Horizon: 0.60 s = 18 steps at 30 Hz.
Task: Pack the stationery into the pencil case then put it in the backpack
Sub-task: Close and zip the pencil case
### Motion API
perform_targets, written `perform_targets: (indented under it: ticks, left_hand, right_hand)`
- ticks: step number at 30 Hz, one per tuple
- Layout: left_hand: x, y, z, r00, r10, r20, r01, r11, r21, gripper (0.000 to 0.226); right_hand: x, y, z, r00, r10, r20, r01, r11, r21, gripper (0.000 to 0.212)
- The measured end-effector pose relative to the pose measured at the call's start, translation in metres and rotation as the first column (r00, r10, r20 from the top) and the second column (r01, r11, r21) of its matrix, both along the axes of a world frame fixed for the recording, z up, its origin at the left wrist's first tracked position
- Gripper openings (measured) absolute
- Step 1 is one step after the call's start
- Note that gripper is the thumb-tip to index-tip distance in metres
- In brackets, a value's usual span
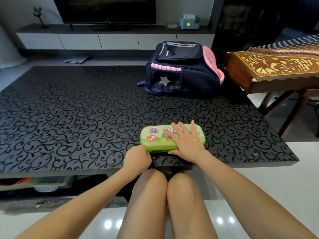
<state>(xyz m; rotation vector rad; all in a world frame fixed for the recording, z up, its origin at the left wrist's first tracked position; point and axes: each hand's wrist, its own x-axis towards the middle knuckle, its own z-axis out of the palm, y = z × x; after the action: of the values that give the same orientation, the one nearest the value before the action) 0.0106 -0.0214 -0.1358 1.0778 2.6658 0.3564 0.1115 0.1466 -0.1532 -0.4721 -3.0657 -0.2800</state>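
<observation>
A green pencil case [155, 138] with cartoon stickers lies closed near the front edge of the black patterned table [77, 109]. My right hand [185, 140] rests flat on its lid with the fingers spread. My left hand [138, 156] is curled at the case's front left corner, fingers pinched at its edge, probably on the zip. A navy and pink backpack [183, 69] with a silver star stands at the far right of the table, its zips appearing closed. No loose stationery is in view.
A wooden stringed zither [272, 69] on a stand sits right of the table, close to the backpack. A TV console with a tissue box [189, 22] runs along the far wall. My knees are under the table's front edge. A shelf below holds trays.
</observation>
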Motion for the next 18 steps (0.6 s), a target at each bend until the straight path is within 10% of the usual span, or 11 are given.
perform_targets:
  ticks: [13,18]
  left_hand:
    - [0.009,0.048,0.031,0.932,-0.111,0.344,0.164,0.978,-0.130,0.034]
    - [-0.048,0.038,0.059,0.937,-0.229,-0.264,0.206,0.972,-0.109,0.035]
  right_hand:
    - [0.009,-0.006,0.011,0.997,-0.060,0.054,0.065,0.993,-0.103,0.095]
    - [0.029,-0.032,0.006,0.795,-0.197,-0.574,0.167,0.980,-0.105,0.015]
